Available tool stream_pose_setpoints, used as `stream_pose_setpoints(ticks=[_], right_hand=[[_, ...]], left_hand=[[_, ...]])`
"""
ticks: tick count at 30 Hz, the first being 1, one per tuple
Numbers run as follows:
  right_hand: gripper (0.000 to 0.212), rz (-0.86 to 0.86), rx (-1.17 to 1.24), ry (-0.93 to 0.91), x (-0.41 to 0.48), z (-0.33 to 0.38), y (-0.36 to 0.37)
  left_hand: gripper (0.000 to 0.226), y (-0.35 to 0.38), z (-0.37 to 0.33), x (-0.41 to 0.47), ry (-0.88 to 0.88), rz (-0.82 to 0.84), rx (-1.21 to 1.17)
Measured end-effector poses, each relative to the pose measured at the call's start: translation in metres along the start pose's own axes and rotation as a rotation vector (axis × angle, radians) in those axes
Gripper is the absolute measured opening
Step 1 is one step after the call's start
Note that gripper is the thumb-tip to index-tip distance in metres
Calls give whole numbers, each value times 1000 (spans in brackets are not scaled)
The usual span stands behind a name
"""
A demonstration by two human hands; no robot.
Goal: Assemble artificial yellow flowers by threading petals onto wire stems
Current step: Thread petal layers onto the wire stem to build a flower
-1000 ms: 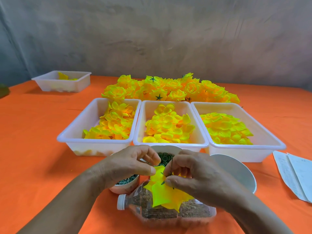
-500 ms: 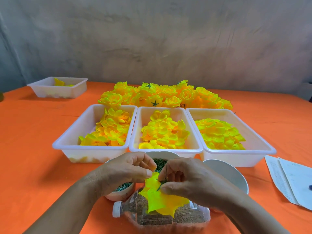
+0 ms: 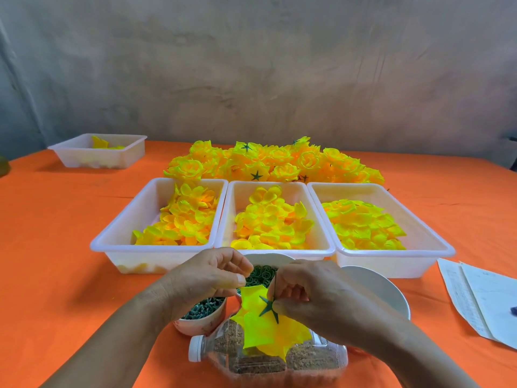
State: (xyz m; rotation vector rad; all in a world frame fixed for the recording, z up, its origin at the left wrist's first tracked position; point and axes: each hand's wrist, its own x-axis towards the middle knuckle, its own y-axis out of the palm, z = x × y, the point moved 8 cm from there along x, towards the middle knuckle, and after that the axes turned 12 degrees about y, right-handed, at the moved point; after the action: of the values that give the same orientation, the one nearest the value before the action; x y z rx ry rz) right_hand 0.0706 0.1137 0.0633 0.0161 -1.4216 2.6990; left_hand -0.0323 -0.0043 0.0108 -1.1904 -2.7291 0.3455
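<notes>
- My left hand (image 3: 207,278), lower centre, has its fingertips pinched together just beside the petal layer (image 3: 268,331); what they hold I cannot tell.
- My right hand (image 3: 316,298) pinches the wire stem (image 3: 275,287) at the green star (image 3: 268,305); I should keep the stem straight (no bending).
- I count one far tray (image 3: 96,141) in the upper left, three middle trays (image 3: 156,249), three bowls (image 3: 386,287) and one bottle (image 3: 316,359).

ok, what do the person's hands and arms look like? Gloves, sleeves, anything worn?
Nothing worn that shows. The left hand and right hand are bare, with no gloves, rings or watch. The forearms are bare down to the frame edge, and no sleeves are in view.
</notes>
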Motion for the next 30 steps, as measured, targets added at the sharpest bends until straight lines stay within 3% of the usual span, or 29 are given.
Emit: stream_pose_setpoints(ticks=[9,19,21,26,30], right_hand=[[3,-14,-77,-37,2,9,-4],[5,-49,21,-69,-1,45,-53],[7,-47,112,-93,0,54,-65],[2,-118,648,-165,3,59,-100],[15,-194,1050,6,18,20,-107]], left_hand=[[32,-3,8,1,-27,-23,-34],[40,-2,14,1,-81,-30,-54],[52,-4,15,1,-78,-62,-80],[33,-2,10,-1,-90,-65,-118],[33,-4,8,-1,-89,-47,-110]])
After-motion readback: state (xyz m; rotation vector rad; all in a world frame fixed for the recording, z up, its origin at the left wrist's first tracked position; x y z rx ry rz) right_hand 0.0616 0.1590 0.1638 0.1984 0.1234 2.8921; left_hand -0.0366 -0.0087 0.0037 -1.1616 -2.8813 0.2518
